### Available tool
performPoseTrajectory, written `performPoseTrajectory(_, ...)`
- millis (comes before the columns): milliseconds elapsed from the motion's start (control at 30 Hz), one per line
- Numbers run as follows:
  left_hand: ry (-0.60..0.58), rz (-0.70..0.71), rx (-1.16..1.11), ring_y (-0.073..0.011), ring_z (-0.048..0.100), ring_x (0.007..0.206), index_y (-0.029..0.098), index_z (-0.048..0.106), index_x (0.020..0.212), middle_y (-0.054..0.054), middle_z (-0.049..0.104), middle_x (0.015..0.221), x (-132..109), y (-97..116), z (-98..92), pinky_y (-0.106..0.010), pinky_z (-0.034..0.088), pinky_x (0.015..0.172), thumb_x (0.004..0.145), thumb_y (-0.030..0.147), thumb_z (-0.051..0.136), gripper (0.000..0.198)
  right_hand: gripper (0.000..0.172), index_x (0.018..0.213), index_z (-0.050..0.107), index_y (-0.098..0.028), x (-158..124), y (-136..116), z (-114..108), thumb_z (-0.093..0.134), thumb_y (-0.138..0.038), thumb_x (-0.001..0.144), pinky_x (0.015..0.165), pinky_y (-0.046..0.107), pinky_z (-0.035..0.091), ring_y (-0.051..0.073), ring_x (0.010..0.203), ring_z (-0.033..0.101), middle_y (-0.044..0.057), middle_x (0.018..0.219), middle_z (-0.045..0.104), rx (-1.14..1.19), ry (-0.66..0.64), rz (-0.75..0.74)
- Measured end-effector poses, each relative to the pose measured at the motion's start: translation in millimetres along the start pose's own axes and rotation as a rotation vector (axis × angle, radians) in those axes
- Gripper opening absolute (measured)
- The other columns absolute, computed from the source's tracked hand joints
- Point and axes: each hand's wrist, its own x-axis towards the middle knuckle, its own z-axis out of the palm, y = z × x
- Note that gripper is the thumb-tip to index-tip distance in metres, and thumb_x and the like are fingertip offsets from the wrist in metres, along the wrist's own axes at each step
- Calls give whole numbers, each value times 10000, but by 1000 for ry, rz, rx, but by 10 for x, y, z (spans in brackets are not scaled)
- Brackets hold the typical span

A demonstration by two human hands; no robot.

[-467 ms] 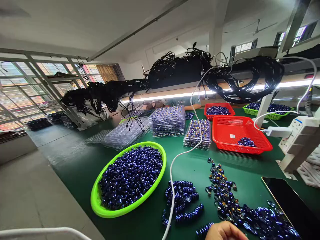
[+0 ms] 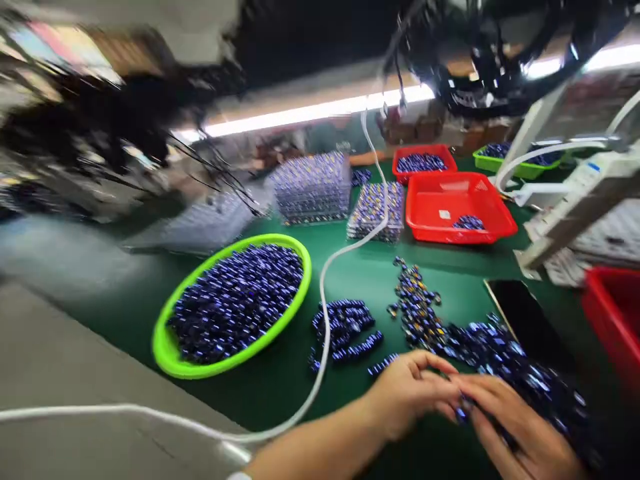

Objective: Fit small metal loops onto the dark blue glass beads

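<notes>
your right hand [image 2: 520,420] keeps a closed grip on a shiny blue piece [image 2: 463,411] over the table [image 2: 280,393], near the loose pile [image 2: 493,347]. your left hand [image 2: 413,387] meets it; blur prevents telling whether that grip is closed.

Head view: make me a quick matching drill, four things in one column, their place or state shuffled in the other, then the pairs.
1. Oval green basket
2. Phone
3. Red basket with a white label
4. Left hand

A. Holds only a small cluster of blue pieces
B. Fingertips close to those of the right hand, a single blue piece by them
C. Filled with a heap of dark blue pieces
D. Lies dark-screened beside the loose blue pieces

Pairs: 1-C, 2-D, 3-A, 4-B
</notes>
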Motion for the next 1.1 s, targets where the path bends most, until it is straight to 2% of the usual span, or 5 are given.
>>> performPoseTrajectory(133,-58,-88,-31,-108,647,623,112,664,936,-46,710,733,19,50,-44,-220,508,656,588,220,891,430,379,1211,622,-265,78,-264,-11,560,-79,887,856,398,567,231,1026,645,68,1085,673,-90,-82,-88)
performPoseTrajectory(500,-103,-80,21,-105,633,684,105,621,1022,-57,687,770,15,33,-62,-222,490,687,726,207,816,368,391,1257,557,-198,53,-253,-8,558,-32,903,894,378,526,202,1058,601,88,1111,641,-119,-111,-127)
performPoseTrajectory(667,-175,5,170,-121,631,735,143,650,1076,-38,663,810,13,95,-72,-254,502,723,716,206,825,405,402,1265,572,-223,44,-253,-51,543,-29,913,888,333,543,187,1073,613,77,1131,642,-74,-101,-98)
performPoseTrajectory(933,-310,290,427,-223,506,1220,302,719,1140,-64,541,1333,17,57,-111,-327,420,1035,683,150,837,496,343,1200,621,-230,16,-270,-35,511,-48,932,758,242,580,135,887,669,58,1060,642,96,-98,23)
performPoseTrajectory(1100,-285,285,360,-202,614,1084,273,726,1133,-56,702,1138,-36,-26,-30,-307,472,976,734,150,802,424,327,1149,633,-193,-3,-321,18,531,-19,892,772,241,574,160,918,676,70,1010,669,-28,11,-103)
